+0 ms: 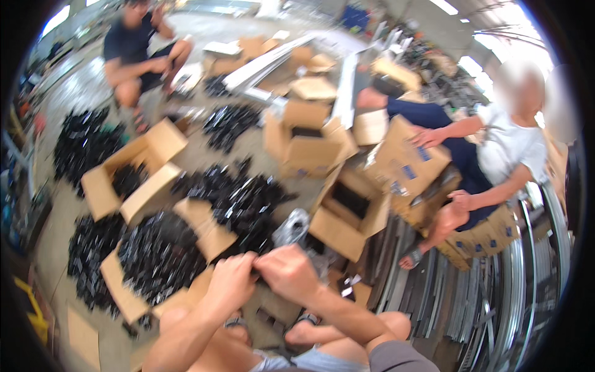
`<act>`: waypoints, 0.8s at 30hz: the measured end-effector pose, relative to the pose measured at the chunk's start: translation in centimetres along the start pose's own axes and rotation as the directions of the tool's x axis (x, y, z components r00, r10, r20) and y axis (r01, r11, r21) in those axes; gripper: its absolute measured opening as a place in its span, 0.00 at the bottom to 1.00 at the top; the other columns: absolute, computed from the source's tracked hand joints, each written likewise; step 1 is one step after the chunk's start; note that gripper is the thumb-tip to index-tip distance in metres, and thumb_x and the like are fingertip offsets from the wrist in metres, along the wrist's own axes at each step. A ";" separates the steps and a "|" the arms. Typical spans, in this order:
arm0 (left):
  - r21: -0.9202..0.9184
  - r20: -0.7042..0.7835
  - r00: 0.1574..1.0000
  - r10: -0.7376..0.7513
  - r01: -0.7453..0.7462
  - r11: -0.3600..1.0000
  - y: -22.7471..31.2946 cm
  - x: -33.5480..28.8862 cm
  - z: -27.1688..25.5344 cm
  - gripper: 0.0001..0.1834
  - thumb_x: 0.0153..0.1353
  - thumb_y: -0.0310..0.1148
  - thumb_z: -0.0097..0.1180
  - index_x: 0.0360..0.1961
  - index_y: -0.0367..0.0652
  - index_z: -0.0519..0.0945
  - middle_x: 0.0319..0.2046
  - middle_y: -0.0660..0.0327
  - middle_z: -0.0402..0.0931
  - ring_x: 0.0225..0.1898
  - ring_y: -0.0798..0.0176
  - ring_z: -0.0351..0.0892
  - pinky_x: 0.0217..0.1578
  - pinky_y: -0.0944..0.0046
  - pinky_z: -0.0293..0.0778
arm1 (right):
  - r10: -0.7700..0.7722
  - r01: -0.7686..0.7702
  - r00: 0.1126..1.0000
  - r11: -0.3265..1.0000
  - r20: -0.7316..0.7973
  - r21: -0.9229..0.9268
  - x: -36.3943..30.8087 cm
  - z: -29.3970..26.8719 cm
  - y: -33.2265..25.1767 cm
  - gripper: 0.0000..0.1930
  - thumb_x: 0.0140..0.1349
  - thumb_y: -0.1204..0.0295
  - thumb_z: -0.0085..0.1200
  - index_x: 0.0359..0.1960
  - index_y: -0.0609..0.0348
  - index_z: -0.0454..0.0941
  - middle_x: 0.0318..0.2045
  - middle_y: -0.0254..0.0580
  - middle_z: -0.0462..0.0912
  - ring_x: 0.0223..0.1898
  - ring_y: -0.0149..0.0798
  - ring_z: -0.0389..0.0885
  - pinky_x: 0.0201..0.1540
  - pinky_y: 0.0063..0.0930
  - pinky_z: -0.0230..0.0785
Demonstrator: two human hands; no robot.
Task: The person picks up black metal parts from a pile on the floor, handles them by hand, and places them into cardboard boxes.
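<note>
In front of me my left hand (pixel 233 282) and my right hand (pixel 288 271) meet, knuckles up, with the fingers of both curled closed. Something small and dark seems to be pinched between them, but blur and the fingers hide what it is. Just beyond lies a loose heap of shiny black pieces (pixel 245 201). To the left of my left hand stands an open cardboard box (pixel 123 286) filled with similar black pieces (pixel 162 251). A crumpled clear plastic bag (pixel 291 228) rests on the floor past my right hand.
Open cartons stand at left (pixel 102 186), centre (pixel 313 152) and right of centre (pixel 334 232). More black heaps (pixel 87 142) lie at left. One person (pixel 133 46) squats far left; another (pixel 511 146) sits right beside a carton. Long metal profiles (pixel 458 310) lie at right.
</note>
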State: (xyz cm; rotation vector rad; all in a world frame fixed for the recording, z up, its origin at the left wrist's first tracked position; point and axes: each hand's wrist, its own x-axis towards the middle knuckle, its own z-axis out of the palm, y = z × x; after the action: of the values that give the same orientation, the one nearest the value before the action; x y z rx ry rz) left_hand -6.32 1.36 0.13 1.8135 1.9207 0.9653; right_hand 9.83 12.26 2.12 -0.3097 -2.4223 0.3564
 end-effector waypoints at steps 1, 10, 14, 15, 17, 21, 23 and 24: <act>0.004 0.022 0.999 -0.047 0.046 0.999 0.1 -0.2 -1.2 0.20 0.53 0.27 0.67 0.47 0.42 0.78 0.37 0.51 0.84 0.43 0.42 0.84 0.41 0.42 0.75 | -0.018 0.021 0.997 0.999 0.075 -0.032 0.4 0.2 -0.1 0.07 0.56 0.74 0.67 0.37 0.52 0.87 0.36 0.33 0.88 0.42 0.38 0.86 0.49 0.35 0.74; 0.070 0.085 0.996 -0.033 0.027 0.997 2.7 0.7 -2.0 0.19 0.54 0.29 0.69 0.48 0.38 0.82 0.37 0.49 0.86 0.41 0.44 0.86 0.41 0.46 0.79 | 0.045 -0.046 0.999 0.998 -0.022 -0.049 -1.1 -0.8 -0.2 0.09 0.57 0.73 0.69 0.40 0.51 0.89 0.39 0.29 0.88 0.46 0.34 0.85 0.52 0.31 0.72; 0.059 0.078 0.996 -0.050 0.045 0.997 2.8 0.5 -2.0 0.20 0.55 0.30 0.69 0.49 0.38 0.82 0.38 0.48 0.86 0.42 0.44 0.87 0.42 0.47 0.80 | 0.050 -0.051 0.997 0.999 -0.052 -0.005 -1.0 -0.6 -0.8 0.09 0.57 0.73 0.70 0.40 0.51 0.88 0.38 0.28 0.87 0.45 0.34 0.84 0.51 0.31 0.71; 0.068 0.072 0.996 -0.056 0.052 0.996 2.9 0.4 -2.1 0.20 0.56 0.30 0.69 0.50 0.38 0.82 0.38 0.48 0.86 0.42 0.44 0.87 0.42 0.47 0.80 | 0.046 -0.046 0.997 0.999 -0.064 0.004 -1.1 -0.6 -0.8 0.09 0.57 0.73 0.70 0.40 0.51 0.88 0.37 0.28 0.87 0.45 0.34 0.84 0.51 0.31 0.71; 0.083 0.059 0.996 -0.068 0.063 0.995 3.1 0.3 -2.1 0.20 0.56 0.30 0.68 0.50 0.38 0.82 0.39 0.47 0.86 0.42 0.45 0.87 0.42 0.47 0.80 | 0.043 -0.043 0.996 0.999 -0.082 0.008 -1.1 -0.7 -0.9 0.09 0.56 0.72 0.70 0.39 0.51 0.88 0.37 0.28 0.87 0.45 0.34 0.84 0.51 0.32 0.71; 0.046 0.080 0.988 -0.129 0.125 0.991 4.2 0.6 -2.5 0.19 0.56 0.27 0.66 0.50 0.37 0.84 0.41 0.47 0.86 0.44 0.42 0.86 0.46 0.47 0.80 | 0.088 -0.090 0.991 0.996 -0.105 -0.017 -1.2 -0.8 -0.8 0.08 0.55 0.72 0.71 0.37 0.50 0.88 0.36 0.28 0.87 0.44 0.34 0.84 0.52 0.32 0.70; 0.047 0.075 0.991 -0.110 0.107 0.993 4.6 0.6 -2.4 0.19 0.56 0.27 0.66 0.50 0.37 0.83 0.41 0.47 0.86 0.45 0.42 0.86 0.46 0.47 0.80 | 0.116 -0.119 0.989 0.993 -0.095 -0.026 -1.4 -0.8 -0.8 0.08 0.55 0.72 0.71 0.36 0.50 0.87 0.36 0.28 0.87 0.45 0.35 0.84 0.52 0.33 0.70; 0.051 0.089 0.989 -0.116 0.112 0.992 4.6 0.7 -2.2 0.19 0.56 0.27 0.65 0.51 0.38 0.83 0.41 0.47 0.86 0.45 0.42 0.86 0.46 0.47 0.80 | 0.125 -0.127 0.989 0.991 -0.080 -0.027 -1.5 -0.9 -0.7 0.08 0.54 0.72 0.71 0.36 0.50 0.87 0.37 0.28 0.87 0.45 0.35 0.84 0.52 0.33 0.70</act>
State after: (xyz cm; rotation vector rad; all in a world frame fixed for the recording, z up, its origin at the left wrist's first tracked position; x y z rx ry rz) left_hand -4.45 1.26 4.92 1.7200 1.9814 0.7931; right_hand 11.43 11.28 2.17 -0.4840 -2.3394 0.3552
